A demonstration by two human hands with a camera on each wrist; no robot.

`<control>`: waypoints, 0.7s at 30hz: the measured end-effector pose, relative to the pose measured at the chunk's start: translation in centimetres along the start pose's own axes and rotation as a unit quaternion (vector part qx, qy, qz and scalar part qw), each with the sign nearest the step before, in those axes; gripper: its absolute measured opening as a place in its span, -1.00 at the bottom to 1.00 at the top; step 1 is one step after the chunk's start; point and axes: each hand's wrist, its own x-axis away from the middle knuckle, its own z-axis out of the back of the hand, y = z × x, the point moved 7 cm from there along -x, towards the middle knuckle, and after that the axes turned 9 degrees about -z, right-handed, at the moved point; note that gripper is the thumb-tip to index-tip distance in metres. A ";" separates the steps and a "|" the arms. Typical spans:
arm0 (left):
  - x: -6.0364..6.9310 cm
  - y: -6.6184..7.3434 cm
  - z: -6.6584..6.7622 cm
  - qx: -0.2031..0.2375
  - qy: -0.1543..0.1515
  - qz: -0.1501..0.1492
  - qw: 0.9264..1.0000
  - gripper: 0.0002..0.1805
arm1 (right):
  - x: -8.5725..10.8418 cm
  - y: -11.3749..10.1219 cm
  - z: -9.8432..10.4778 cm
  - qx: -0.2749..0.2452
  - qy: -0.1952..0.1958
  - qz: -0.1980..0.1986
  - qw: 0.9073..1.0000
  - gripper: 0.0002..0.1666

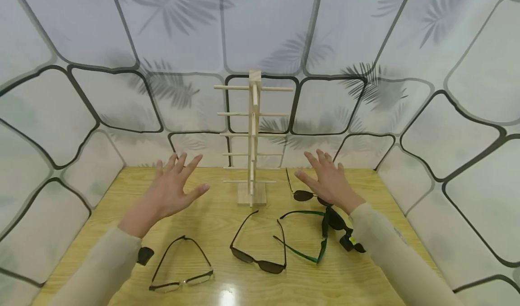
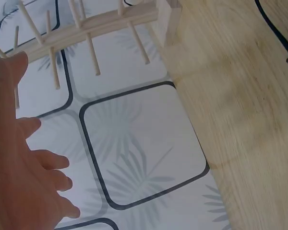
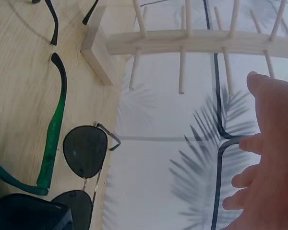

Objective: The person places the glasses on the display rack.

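A wooden rack [image 1: 254, 134] with rows of thin pegs stands upright at the table's back, no glasses on it. My left hand [image 1: 168, 191] is held in the air left of the rack, fingers spread, holding nothing; the left wrist view shows the hand [image 2: 29, 163] beside the pegs. My right hand [image 1: 329, 179] hovers right of the rack, fingers spread and empty, above thin-framed sunglasses [image 1: 303, 195]. In the right wrist view the hand [image 3: 273, 153] is near the pegs, with aviator sunglasses [image 3: 85, 152] on the table.
On the wooden table [image 1: 195, 224] lie clear glasses [image 1: 183, 282] at front left, black sunglasses [image 1: 270, 266] at the middle, green-armed glasses [image 1: 304, 255] and dark sunglasses [image 1: 336, 219] at right. A black item [image 1: 144, 255] shows by the left sleeve. Patterned walls [image 1: 268, 30] surround the table.
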 end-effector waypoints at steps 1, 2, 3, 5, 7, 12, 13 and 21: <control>0.1 0.2 -0.1 0.003 0.002 -0.005 1.000 -0.05 | 0.2 -0.1 -0.1 -0.006 0.000 0.002 1.000 0.00; 0.2 0.4 -0.3 0.006 0.005 -0.010 1.000 -0.05 | 0.4 -0.2 -0.1 -0.011 0.000 0.005 1.000 -0.01; 0.2 0.6 -0.5 0.011 0.007 -0.015 1.000 -0.06 | 0.7 -0.3 -0.2 -0.017 -0.001 0.007 1.000 -0.01; 0.4 1.0 -0.8 0.021 0.012 -0.024 0.999 -0.07 | 1.2 -0.6 -0.4 -0.033 -0.003 0.013 0.999 -0.03; 0.6 1.4 -1.2 0.036 0.015 -0.032 0.999 -0.08 | 1.7 -0.9 -0.6 -0.049 -0.007 0.020 0.999 -0.04; 1.3 2.5 -2.3 0.074 0.014 -0.045 0.996 -0.10 | 3.0 -1.3 -1.4 -0.103 -0.033 0.011 0.994 -0.05; 1.4 2.6 -2.5 0.080 0.017 -0.049 0.995 -0.11 | 3.3 -1.3 -1.6 -0.114 -0.037 0.010 0.993 -0.06; 2.2 3.3 -3.9 0.125 0.029 -0.063 0.990 -0.16 | 5.3 -2.0 -2.5 -0.161 -0.043 0.023 0.986 -0.11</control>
